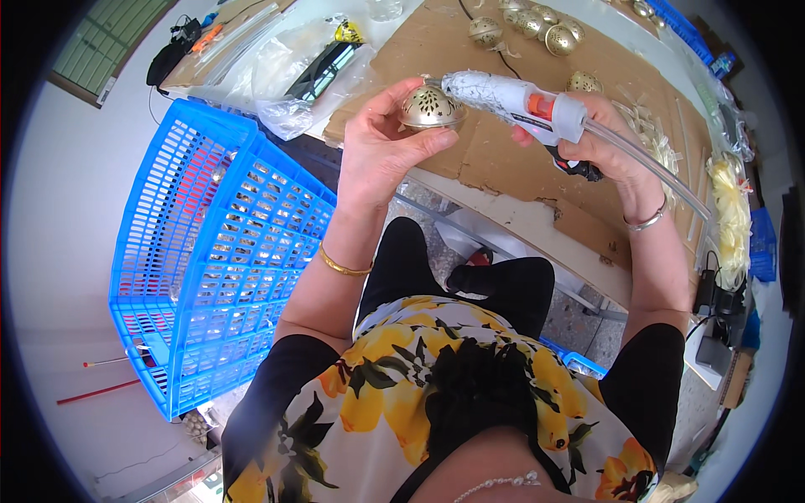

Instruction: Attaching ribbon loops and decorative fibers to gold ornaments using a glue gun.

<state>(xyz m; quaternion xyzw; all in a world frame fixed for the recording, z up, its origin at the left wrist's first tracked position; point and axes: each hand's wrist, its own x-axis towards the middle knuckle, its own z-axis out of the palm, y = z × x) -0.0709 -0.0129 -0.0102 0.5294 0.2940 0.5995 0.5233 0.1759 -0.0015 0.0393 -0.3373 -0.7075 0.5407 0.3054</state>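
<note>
Between the thumb and fingers of my left hand is a pale gold ball ornament with leaf-shaped cut-outs and a raised rim round its middle. My right hand grips a hot glue gun, white with an orange part, and a clear glue stick sticks out of its back end. The gun's nozzle is at the top of the ornament; whether they touch I cannot tell. Both hands are above the near edge of a cardboard sheet on the table.
Several similar gold balls lie at the far side of the cardboard. On the left stands a blue plastic crate beside a clear plastic bag. Cream ribbon bows are bunched at the right edge, near a black power plug.
</note>
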